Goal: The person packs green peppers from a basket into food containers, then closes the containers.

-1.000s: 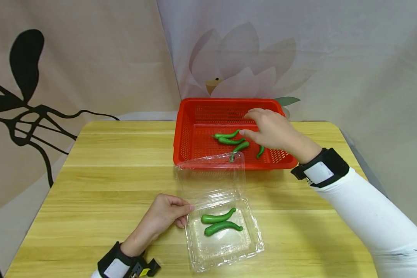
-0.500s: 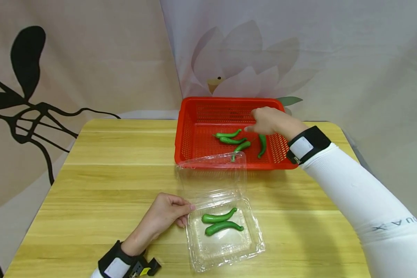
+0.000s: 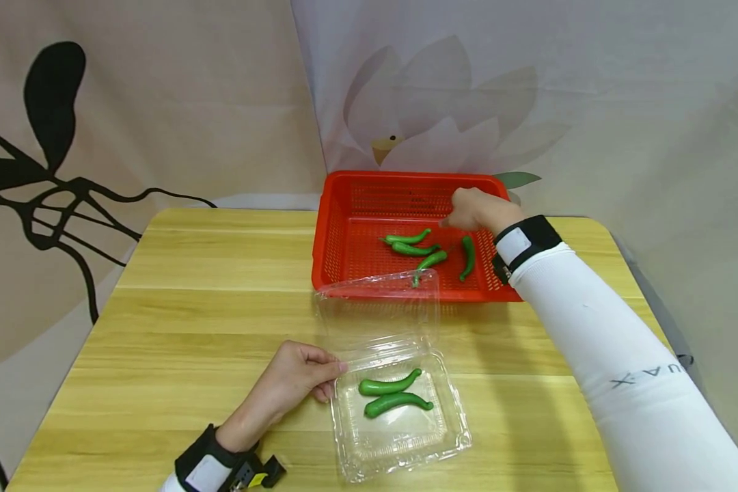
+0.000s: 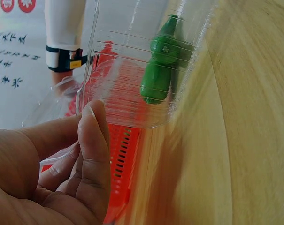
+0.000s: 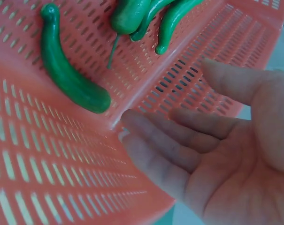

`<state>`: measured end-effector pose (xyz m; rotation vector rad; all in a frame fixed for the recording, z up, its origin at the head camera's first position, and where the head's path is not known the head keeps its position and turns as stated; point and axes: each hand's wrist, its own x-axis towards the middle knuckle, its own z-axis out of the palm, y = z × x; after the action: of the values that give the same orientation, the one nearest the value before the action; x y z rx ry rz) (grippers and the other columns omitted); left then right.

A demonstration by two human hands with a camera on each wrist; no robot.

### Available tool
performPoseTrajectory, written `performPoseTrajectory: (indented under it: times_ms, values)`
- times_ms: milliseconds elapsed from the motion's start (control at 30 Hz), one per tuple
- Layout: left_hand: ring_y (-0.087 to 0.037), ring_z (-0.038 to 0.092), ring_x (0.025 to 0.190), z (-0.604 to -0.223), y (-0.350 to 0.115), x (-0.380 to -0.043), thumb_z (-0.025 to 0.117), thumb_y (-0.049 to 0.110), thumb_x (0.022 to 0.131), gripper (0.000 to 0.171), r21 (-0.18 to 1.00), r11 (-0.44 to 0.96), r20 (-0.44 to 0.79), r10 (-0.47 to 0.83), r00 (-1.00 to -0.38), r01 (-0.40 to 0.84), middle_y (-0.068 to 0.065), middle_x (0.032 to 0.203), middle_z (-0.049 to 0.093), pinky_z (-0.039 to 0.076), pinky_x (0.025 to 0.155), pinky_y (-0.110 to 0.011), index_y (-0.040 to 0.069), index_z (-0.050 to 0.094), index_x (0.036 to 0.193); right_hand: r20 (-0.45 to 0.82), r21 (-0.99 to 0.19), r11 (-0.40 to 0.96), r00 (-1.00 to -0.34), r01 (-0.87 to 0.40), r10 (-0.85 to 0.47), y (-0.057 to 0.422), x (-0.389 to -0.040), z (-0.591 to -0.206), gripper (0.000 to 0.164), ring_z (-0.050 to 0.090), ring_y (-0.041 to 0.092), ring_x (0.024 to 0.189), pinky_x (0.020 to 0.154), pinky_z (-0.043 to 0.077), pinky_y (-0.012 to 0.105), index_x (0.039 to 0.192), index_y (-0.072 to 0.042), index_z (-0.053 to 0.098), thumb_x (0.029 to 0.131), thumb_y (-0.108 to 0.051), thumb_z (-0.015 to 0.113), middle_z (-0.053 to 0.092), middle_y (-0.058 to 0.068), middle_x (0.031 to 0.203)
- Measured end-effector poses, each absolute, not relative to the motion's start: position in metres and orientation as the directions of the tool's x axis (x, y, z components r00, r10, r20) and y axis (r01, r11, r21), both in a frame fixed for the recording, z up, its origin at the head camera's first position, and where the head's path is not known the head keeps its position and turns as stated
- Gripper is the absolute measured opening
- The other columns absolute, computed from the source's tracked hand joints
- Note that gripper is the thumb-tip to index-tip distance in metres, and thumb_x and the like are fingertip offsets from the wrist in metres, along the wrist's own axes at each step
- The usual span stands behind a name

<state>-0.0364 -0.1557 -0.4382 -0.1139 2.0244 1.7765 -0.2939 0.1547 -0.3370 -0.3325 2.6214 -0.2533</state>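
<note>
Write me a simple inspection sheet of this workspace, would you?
Surface: wood-grain table.
Job's things: two green peppers in the open clear container; four peppers in the red basket.
Clutter: nothing seen.
Left grip: a bare hand, pinching the container's left edge.
Right grip: a bare hand at the basket's right side, holding nothing.
Cables: nothing clearly seen.
Surroundings: pale backdrop with a printed flower and black plant shapes.

Inverted "UAX" [image 3: 648, 374] on white sleeve [image 3: 621, 362]
</note>
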Motion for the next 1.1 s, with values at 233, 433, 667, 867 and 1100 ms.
performPoseTrajectory:
  times_ms: [233, 433, 667, 867, 1100]
  values:
    - [-0.014, 0.064, 0.057, -0.438, -0.156, -0.036, 0.078, 0.011, 0.096, 0.022, 0.924, 0.173, -0.373, 0.222, -0.901, -0.34, -0.008, 0.071, 0.07, 0.06, 0.054, -0.027, -0.011, 0.075, 0.097, -0.493, -0.247, 0.965, -0.847, -0.083, -0.199, 0.16, -0.301, -0.347, 0.033, 0.058, 0.027, 0.072, 0.062, 0.049, 0.032, 0.115, 0.006, 0.068, 0.101, -0.024, 0.07, 0.062, 0.015, 0.087]
    - [-0.015, 0.065, 0.057, -0.437, -0.156, -0.035, 0.078, 0.01, 0.095, 0.023, 0.924, 0.169, -0.374, 0.221, -0.901, -0.342, -0.01, 0.072, 0.071, 0.06, 0.054, -0.028, -0.012, 0.075, 0.098, -0.511, -0.24, 0.968, -0.839, -0.071, -0.188, 0.161, -0.3, -0.353, 0.028, 0.06, 0.031, 0.082, 0.066, 0.052, 0.033, 0.114, 0.004, 0.067, 0.098, -0.019, 0.072, 0.067, 0.021, 0.099]
    - [-0.015, 0.065, 0.057, -0.437, -0.156, -0.035, 0.078, 0.01, 0.095, 0.022, 0.925, 0.17, -0.371, 0.219, -0.903, -0.339, -0.01, 0.072, 0.071, 0.06, 0.054, -0.028, -0.011, 0.075, 0.098, -0.545, -0.218, 0.975, -0.825, -0.033, -0.15, 0.164, -0.299, -0.359, 0.029, 0.064, 0.035, 0.086, 0.07, 0.059, 0.037, 0.116, 0.005, 0.066, 0.097, -0.015, 0.074, 0.066, 0.023, 0.099]
    - [-0.015, 0.065, 0.057, -0.437, -0.156, -0.035, 0.078, 0.01, 0.095, 0.022, 0.924, 0.169, -0.373, 0.215, -0.903, -0.342, -0.009, 0.072, 0.071, 0.06, 0.054, -0.027, -0.011, 0.075, 0.098, -0.513, -0.215, 0.975, -0.841, -0.065, -0.169, 0.167, -0.302, -0.375, 0.038, 0.065, 0.035, 0.084, 0.073, 0.061, 0.04, 0.12, 0.006, 0.057, 0.091, -0.005, 0.079, 0.064, 0.024, 0.103]
    - [-0.014, 0.064, 0.057, -0.438, -0.157, -0.035, 0.078, 0.01, 0.096, 0.022, 0.925, 0.164, -0.374, 0.215, -0.902, -0.344, -0.008, 0.071, 0.07, 0.06, 0.054, -0.027, -0.011, 0.075, 0.098, -0.447, -0.227, 0.966, -0.868, -0.124, -0.216, 0.168, -0.303, -0.379, 0.037, 0.064, 0.032, 0.076, 0.064, 0.06, 0.036, 0.116, 0.008, 0.064, 0.087, -0.003, 0.084, 0.068, 0.022, 0.096]
